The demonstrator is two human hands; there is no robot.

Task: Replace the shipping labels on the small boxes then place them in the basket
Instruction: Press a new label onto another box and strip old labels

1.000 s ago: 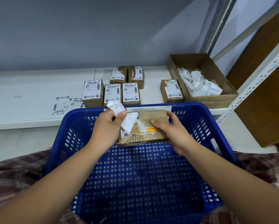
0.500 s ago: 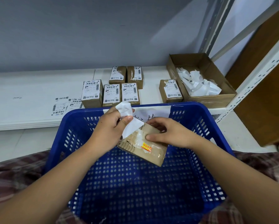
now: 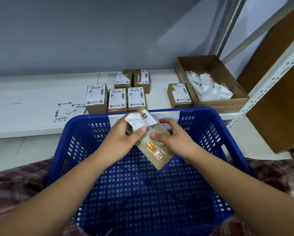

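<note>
Over the blue basket (image 3: 216, 133) I hold a small brown box (image 3: 157, 156), tilted, with an orange sticker and torn tape on its top. My right hand (image 3: 176, 140) grips the box from the right side. My left hand (image 3: 121, 138) pinches a white shipping label (image 3: 137, 122) that is peeled up and partly still stuck to the box's far end. Several small labelled boxes (image 3: 117, 97) stand on the white shelf (image 3: 32, 103) behind the basket. Loose new labels (image 3: 66, 111) lie flat to their left.
An open cardboard box (image 3: 228, 103) holding crumpled white label scraps sits at the shelf's right end, with one more small box (image 3: 179, 95) beside it. A white metal rack post (image 3: 268, 79) and a brown panel stand at the right. Plaid cloth lies beneath the basket.
The box has turned clockwise and now points away from me. My left hand has pulled the white label further up off it, toward the far end.
</note>
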